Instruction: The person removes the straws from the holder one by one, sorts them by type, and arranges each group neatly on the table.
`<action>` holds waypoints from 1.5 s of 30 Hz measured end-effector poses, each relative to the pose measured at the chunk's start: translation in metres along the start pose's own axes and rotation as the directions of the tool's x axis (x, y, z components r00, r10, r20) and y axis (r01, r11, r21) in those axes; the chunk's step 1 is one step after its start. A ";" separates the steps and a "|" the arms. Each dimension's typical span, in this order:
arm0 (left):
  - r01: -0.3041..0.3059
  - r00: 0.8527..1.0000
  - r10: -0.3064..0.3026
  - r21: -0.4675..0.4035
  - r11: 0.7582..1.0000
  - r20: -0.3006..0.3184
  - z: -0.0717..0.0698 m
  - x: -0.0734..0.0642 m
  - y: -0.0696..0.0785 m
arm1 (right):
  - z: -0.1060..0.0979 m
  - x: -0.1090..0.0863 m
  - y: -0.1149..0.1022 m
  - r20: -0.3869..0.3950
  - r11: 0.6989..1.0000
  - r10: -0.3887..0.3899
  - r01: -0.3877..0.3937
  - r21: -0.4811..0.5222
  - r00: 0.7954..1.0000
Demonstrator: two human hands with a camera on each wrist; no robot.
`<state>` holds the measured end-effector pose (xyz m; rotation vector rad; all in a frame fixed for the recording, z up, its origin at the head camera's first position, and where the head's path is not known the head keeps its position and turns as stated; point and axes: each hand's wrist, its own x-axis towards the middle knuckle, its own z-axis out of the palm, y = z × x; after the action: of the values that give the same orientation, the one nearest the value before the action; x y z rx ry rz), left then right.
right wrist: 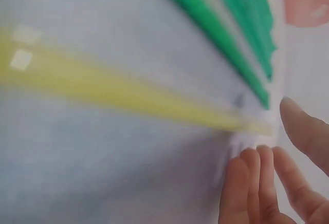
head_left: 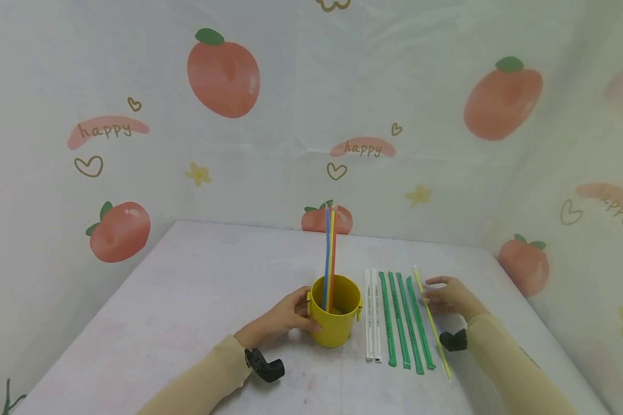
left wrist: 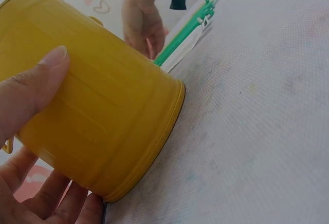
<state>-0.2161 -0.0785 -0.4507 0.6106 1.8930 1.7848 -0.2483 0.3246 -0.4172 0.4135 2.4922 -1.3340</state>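
Observation:
My left hand (head_left: 293,311) grips the side of a small yellow bucket (head_left: 332,333), which stands upright on the table. In the left wrist view the thumb (left wrist: 38,88) presses one side of the bucket and the other fingers lie round the far side. Blue (head_left: 327,253) and orange-red (head_left: 334,253) straws, with a yellow one between them, lean upright inside it. At the right, my right hand (head_left: 450,295) hovers beside a yellow straw (head_left: 437,334) lying on the table. The right wrist view shows its thumb and fingers apart, with nothing held between them.
Several straws in green wrappers (head_left: 405,328) lie side by side left of the yellow straw. Two white-wrapped straws (head_left: 369,323) lie between them and the bucket. A white printed sheet (head_left: 270,190) hangs behind the white-covered table (head_left: 187,300).

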 end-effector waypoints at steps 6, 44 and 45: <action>-0.005 1.000 0.005 0.005 1.000 -0.003 -0.001 -0.001 0.001 | -0.005 -0.002 -0.025 0.002 0.981 -0.177 0.176 0.076 0.984; 0.004 1.000 -0.004 0.010 1.000 -0.007 0.001 0.001 -0.001 | 0.104 -0.049 -0.143 0.128 0.714 -0.644 0.533 0.454 0.754; 0.004 1.000 -0.004 0.012 1.000 -0.006 0.001 0.001 -0.001 | 0.106 -0.049 -0.143 0.140 0.722 -0.640 0.530 0.444 0.755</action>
<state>-0.2166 -0.0772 -0.4513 0.6054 1.9087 1.7765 -0.2455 0.1540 -0.3465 -0.5482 2.1797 -1.9623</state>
